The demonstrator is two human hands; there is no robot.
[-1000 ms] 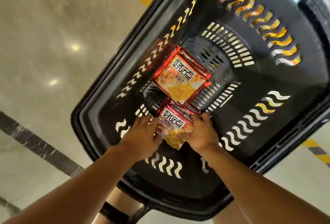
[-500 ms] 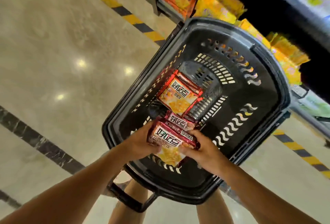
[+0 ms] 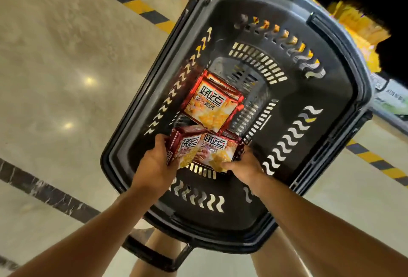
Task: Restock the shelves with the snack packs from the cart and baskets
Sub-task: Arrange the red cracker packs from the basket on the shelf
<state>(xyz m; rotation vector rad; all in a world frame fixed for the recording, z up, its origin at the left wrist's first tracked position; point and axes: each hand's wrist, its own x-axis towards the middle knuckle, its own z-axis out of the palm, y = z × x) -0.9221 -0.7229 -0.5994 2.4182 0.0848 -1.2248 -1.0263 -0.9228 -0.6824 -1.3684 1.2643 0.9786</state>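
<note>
A black plastic basket [image 3: 344, 91] stands on the floor below me. On its bottom lies a red snack pack [image 3: 212, 104] with yellow crackers printed on it, more of the same stacked under it. My left hand [image 3: 154, 164] grips a dark red snack pack [image 3: 184, 149] by its left edge. My right hand [image 3: 245, 167] holds a second red pack [image 3: 217, 150] from below, at its near right corner. Both packs are side by side, lifted over the basket's near end.
Shelves with yellow and orange snack bags [image 3: 362, 27] run along the top right, just beyond the basket. Yellow-black hazard tape [image 3: 132, 4] marks the polished floor before them. The basket's handle [image 3: 152, 254] hangs down near my legs.
Both hands picked packs up from the basket's near end. They were stacked half a second ago; now each hand holds one, side by side. The view also shifted over the basket.
</note>
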